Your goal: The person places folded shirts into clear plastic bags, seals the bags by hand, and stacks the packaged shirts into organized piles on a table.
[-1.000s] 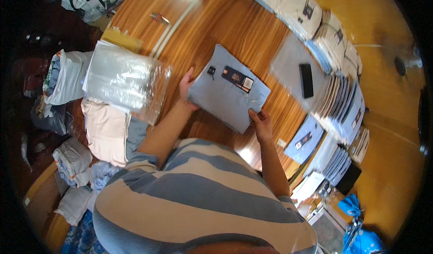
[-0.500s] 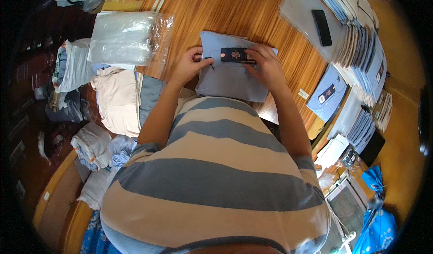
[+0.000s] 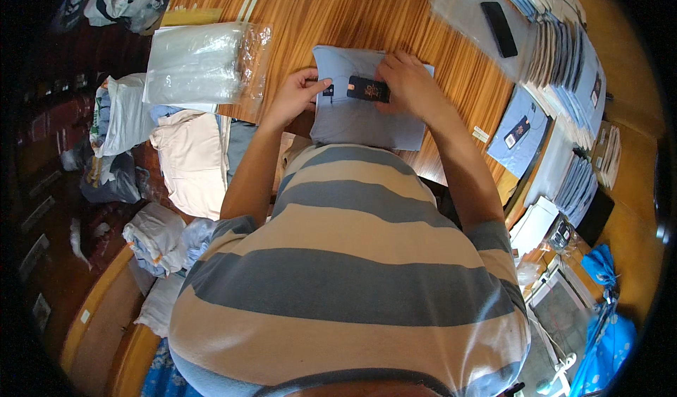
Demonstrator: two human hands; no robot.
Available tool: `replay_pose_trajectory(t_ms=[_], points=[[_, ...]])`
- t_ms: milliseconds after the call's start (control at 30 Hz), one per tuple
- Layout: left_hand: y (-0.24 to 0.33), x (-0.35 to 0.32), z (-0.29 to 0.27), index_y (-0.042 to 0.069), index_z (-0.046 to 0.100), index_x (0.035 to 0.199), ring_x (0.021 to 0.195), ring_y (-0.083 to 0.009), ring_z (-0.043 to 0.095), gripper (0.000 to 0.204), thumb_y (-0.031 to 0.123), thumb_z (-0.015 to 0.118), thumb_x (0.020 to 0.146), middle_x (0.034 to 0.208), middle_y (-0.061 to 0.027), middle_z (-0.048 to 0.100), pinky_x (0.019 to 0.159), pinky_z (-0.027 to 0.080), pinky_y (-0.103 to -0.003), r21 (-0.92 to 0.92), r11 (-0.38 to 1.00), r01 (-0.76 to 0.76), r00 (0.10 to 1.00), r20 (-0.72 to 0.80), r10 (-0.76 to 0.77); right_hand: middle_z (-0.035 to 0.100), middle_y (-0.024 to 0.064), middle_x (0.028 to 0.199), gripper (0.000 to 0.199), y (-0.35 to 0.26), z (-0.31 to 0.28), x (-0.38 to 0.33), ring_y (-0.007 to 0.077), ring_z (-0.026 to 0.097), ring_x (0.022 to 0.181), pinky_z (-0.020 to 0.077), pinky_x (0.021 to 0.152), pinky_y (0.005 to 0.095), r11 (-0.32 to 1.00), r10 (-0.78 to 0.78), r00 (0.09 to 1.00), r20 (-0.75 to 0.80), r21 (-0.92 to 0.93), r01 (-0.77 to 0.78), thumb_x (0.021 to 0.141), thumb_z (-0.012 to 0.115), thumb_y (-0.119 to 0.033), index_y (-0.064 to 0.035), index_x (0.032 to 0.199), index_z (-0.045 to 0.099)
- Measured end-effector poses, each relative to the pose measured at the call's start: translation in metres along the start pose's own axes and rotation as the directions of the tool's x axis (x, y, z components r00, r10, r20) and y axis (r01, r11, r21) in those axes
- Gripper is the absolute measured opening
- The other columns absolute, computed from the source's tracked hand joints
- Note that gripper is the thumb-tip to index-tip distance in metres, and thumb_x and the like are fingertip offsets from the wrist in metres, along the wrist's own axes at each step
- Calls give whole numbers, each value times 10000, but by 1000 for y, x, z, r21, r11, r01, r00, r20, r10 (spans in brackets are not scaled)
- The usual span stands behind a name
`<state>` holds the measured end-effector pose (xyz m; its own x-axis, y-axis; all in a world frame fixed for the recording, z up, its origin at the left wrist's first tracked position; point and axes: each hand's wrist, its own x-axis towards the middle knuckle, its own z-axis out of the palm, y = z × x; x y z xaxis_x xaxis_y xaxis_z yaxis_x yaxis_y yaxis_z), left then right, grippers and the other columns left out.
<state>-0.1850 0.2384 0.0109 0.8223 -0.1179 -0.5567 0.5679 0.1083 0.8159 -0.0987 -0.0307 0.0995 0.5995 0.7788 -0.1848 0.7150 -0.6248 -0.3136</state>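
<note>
A folded light blue garment (image 3: 367, 125) lies on the wooden table, close against my striped shirt. On top of it rests a black hang tag (image 3: 365, 89) with pale lettering and a small orange patch. My left hand (image 3: 300, 97) grips the garment's left edge, thumb on top, beside a small black piece (image 3: 328, 90) on the cloth. My right hand (image 3: 409, 85) curls over the garment's upper right, with its thumb at the tag's right end. That end is partly hidden by the hand, as are some of its fingertips.
Clear plastic bags (image 3: 197, 62) lie to the left, above folded cream clothing (image 3: 187, 157). At the right are a black phone (image 3: 499, 29), stacks of folded garments (image 3: 560, 62) and another tagged blue garment (image 3: 518, 129). Filled plastic bags (image 3: 155, 235) sit at lower left.
My right hand has shifted up over the garment, and the tag has tilted slightly. The small black piece now lies by my left thumb instead of hanging lower. The whole view has shifted slightly.
</note>
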Motion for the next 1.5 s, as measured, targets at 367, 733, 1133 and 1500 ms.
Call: replay_pose_trajectory(t_ms=[367,733,1133,1500], points=[[-10,9,1,57,680,1175,748,-96,708,260,216,741,979,932,-25,757,602,570,-262,4,1000,7,999,-33,-7,716,165,1081,543,-12,64,-112,347,697,1019,563,889,459,592,793,594,-136,402,-698,827,840,-342,-26,1228,655],[-57,-69,51,27,675,1242,1010,-229,727,313,249,686,1021,1078,-115,753,822,609,-347,65,972,225,951,202,-233,726,128,1011,313,73,45,-52,338,675,989,548,893,434,889,455,621,-639,284,-360,866,800,-169,-80,1155,720],[42,-16,48,25,731,1163,865,-166,709,241,176,738,975,1005,-75,762,790,564,-318,504,719,-478,873,365,324,676,61,1018,151,54,60,-45,291,619,1061,515,949,396,980,29,934,-357,192,43,832,773,-140,-112,979,757],[38,45,129,95,749,1029,907,-299,711,233,281,764,889,1017,-81,721,749,583,-432,787,116,-606,705,464,537,656,134,958,140,43,61,-76,327,636,912,519,828,386,904,351,781,-517,405,-138,924,739,-118,-6,994,693]])
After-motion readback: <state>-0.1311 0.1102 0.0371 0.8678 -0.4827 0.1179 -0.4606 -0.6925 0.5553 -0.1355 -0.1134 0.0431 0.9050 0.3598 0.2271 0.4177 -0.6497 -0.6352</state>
